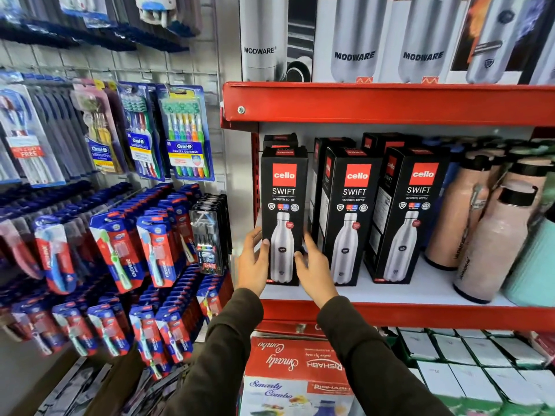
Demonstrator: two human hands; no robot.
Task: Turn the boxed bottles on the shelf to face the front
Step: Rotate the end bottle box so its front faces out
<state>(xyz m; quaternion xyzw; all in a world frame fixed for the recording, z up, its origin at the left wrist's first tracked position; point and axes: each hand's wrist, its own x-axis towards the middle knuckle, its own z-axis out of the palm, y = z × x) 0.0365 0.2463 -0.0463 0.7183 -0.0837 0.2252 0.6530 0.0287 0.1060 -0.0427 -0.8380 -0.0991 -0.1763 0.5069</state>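
Three black Cello Swift bottle boxes stand in a row at the front of the red shelf [390, 313], all with their printed fronts toward me. My left hand [253, 262] grips the left edge of the leftmost box [283, 205], thumb on its front. My right hand [315, 265] holds the same box at its lower right edge, fingers reaching between it and the middle box [351, 217]. The right box [411, 217] stands untouched, turned slightly. More black boxes [381, 141] stand behind the row, partly hidden.
Pink bottles [492, 235] and a mint one [534, 265] stand to the right on the same shelf. Modware boxes [354, 40] fill the shelf above. Toothbrush packs [186, 133] hang on the left wall. Red Smarty Combo boxes [297, 364] and white boxes [468, 352] sit below.
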